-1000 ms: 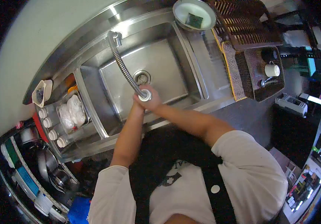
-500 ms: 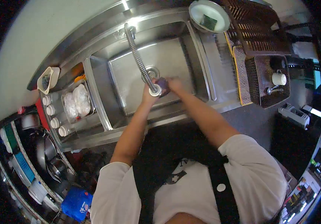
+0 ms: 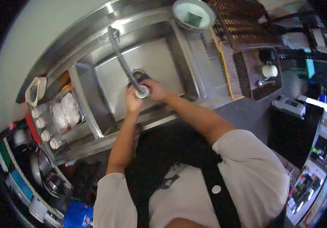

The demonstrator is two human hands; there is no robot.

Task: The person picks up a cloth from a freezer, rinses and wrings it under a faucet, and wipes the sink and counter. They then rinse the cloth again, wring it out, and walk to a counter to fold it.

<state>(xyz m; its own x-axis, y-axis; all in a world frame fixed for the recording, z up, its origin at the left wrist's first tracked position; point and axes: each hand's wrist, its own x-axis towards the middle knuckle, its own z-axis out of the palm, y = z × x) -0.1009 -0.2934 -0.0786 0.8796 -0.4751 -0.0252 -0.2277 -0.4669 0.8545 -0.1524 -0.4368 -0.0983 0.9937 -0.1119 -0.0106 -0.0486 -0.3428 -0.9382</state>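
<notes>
Both hands are over the steel sink (image 3: pixel 157 57), beneath the end of a coiled metal faucet hose (image 3: pixel 123 62). My left hand (image 3: pixel 132 99) is on the left of the round spray head (image 3: pixel 142 91), its fingers partly hidden behind it. On the other side, my right hand (image 3: pixel 155 90) curls over a dark item (image 3: pixel 143 78) that both hands seem to touch. What that item is cannot be made out, as the hose and fingers cover much of it.
Left of the basin stand white-capped jars (image 3: pixel 41 122), a tray of plastic-wrapped items (image 3: pixel 65 112) and a cream container (image 3: pixel 36 91). Back right are a bowl with a green sponge (image 3: pixel 194 14), a dark rack (image 3: pixel 243 22) and a basket (image 3: pixel 249 83) holding a white mug (image 3: pixel 270 70).
The whole view has shifted, with the sink now further left in it. My right hand has come in closer to the spray head and covers more of the dark item.
</notes>
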